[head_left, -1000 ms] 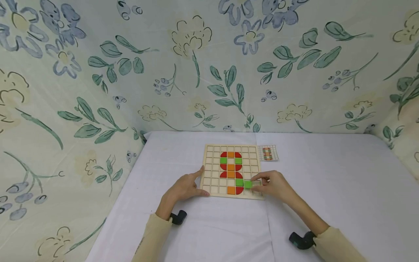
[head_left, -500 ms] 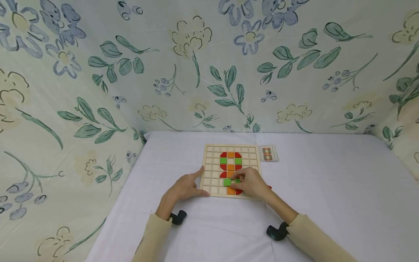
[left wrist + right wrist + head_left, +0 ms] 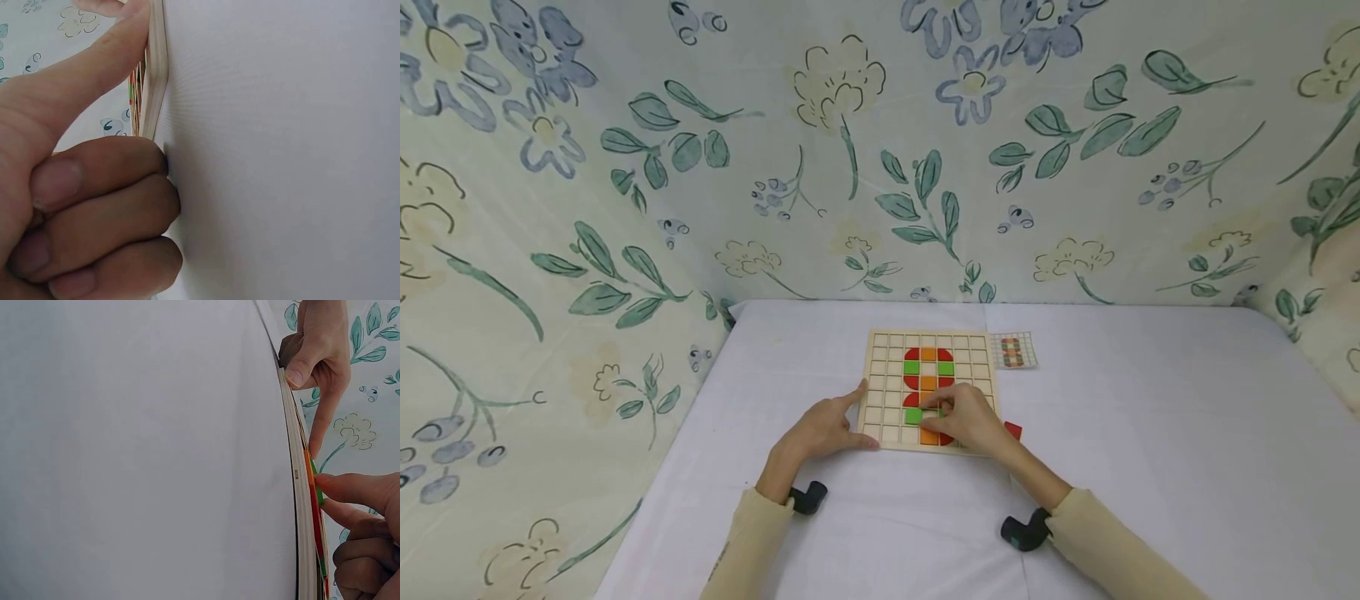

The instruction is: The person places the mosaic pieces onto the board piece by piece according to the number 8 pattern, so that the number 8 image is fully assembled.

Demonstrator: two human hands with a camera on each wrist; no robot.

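Note:
A wooden grid board (image 3: pixel 883 379) lies on the table, with red, orange and green tiles set in its middle columns. My right hand (image 3: pixel 966 417) is over the board's lower part, thumb and index finger pinching the edge of a green square tile (image 3: pixel 913 416). The right wrist view shows these fingertips at the green tile (image 3: pixel 319 494), low against the board. My left hand (image 3: pixel 823 429) steadies the board's lower left corner, thumb at the bottom edge and index finger along the left side. Its other fingers (image 3: pixel 112 206) are curled beside the board. My right hand hides some lower tiles.
A small pattern card (image 3: pixel 1013 351) lies at the board's upper right. A red tile (image 3: pixel 1013 430) rests just right of the board, partly behind my right wrist. Behind the white-covered table (image 3: pixel 1150 400) hangs a floral cloth (image 3: pixel 850 225).
My right hand has moved left across the board with the green tile, lowering it into the column left of the orange tile. My left hand has stayed at the corner.

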